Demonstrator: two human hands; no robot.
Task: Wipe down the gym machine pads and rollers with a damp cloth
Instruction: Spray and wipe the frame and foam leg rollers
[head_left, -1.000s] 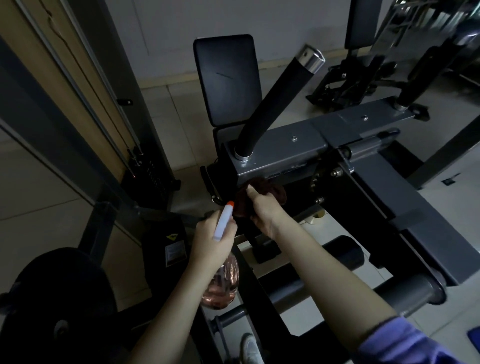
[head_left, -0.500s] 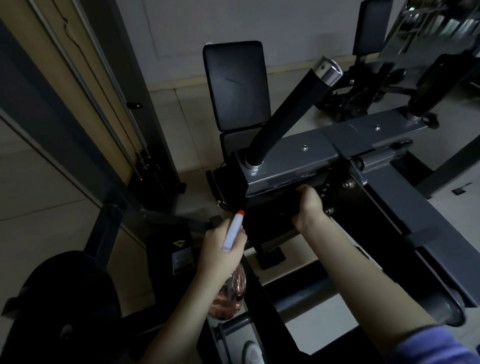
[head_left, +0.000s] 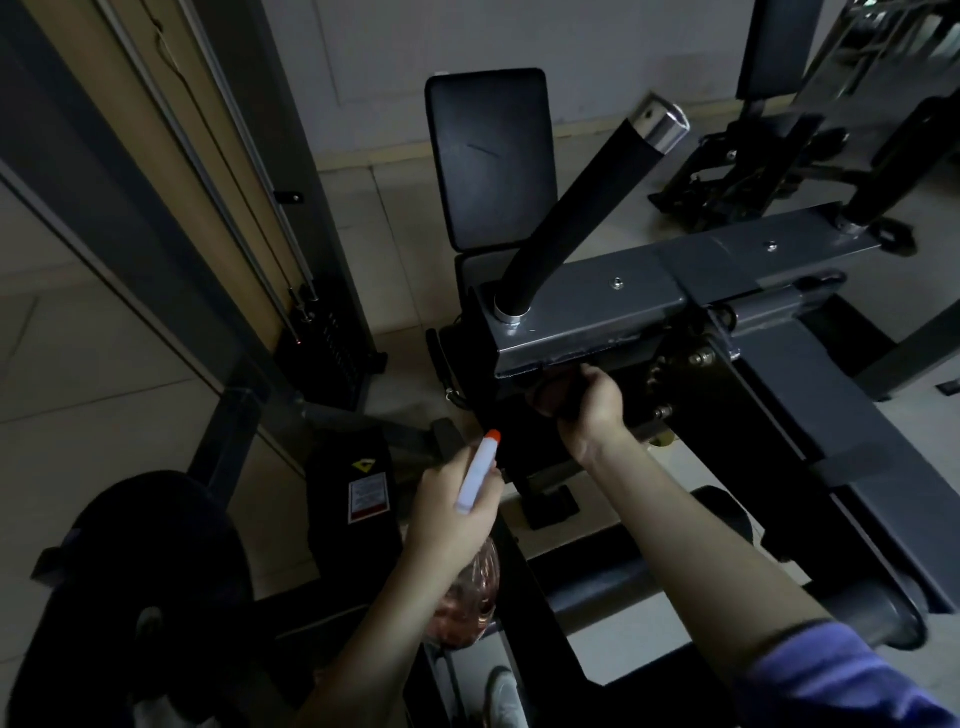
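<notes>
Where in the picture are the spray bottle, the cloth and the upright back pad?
spray bottle (head_left: 474, 480): head view, on its white spray head.
cloth (head_left: 549, 393): head view, on its bunched dark-red fold.
back pad (head_left: 491, 156): head view, middle of its black face.

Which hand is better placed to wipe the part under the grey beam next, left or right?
The right hand. It grips the dark cloth directly under the grey beam. The left hand is nearer the person and holds the spray bottle, so it is not free.
</notes>
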